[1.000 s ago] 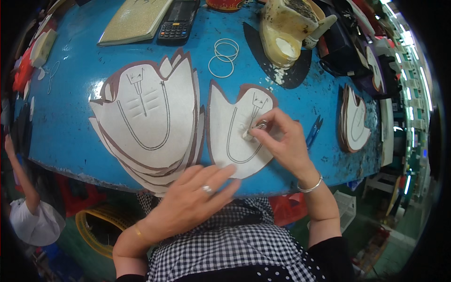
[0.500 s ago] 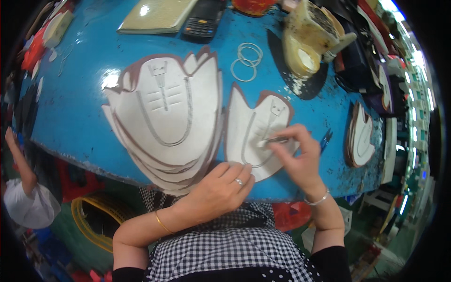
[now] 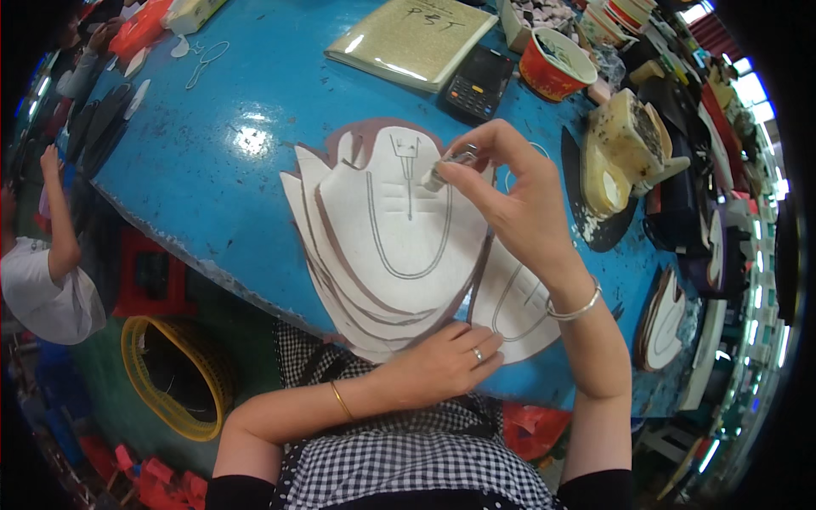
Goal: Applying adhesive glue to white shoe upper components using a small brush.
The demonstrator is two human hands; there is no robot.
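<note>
My right hand [image 3: 523, 200] pinches a small metal tool with a whitish tip [image 3: 438, 177]; its exact kind I cannot make out. The tip is over the upper piece of a stack of white, brown-edged shoe-upper pieces [image 3: 404, 246], beside short marked lines; whether it touches is unclear. Each visible piece carries a U-shaped double line. Another such shoe-upper piece [image 3: 510, 310] lies to the right, partly hidden under my right forearm. My left hand [image 3: 446, 361] rests with fingers extended, palm down, by the table's near edge and the lower rims of the pieces.
A stained cream pot [image 3: 625, 140] with white paste stands on a black sheet at right. Farther back are a gold notebook [image 3: 408, 38], a black handheld device [image 3: 478, 83] and a red paper bowl [image 3: 557, 64]. More cut pieces [image 3: 661, 319] are stacked far right. Another person [image 3: 51, 289] sits left.
My right hand has moved with the metal tool from the right-hand piece to the larger stack on its left. My left hand stays by the near edge. The view has shifted.
</note>
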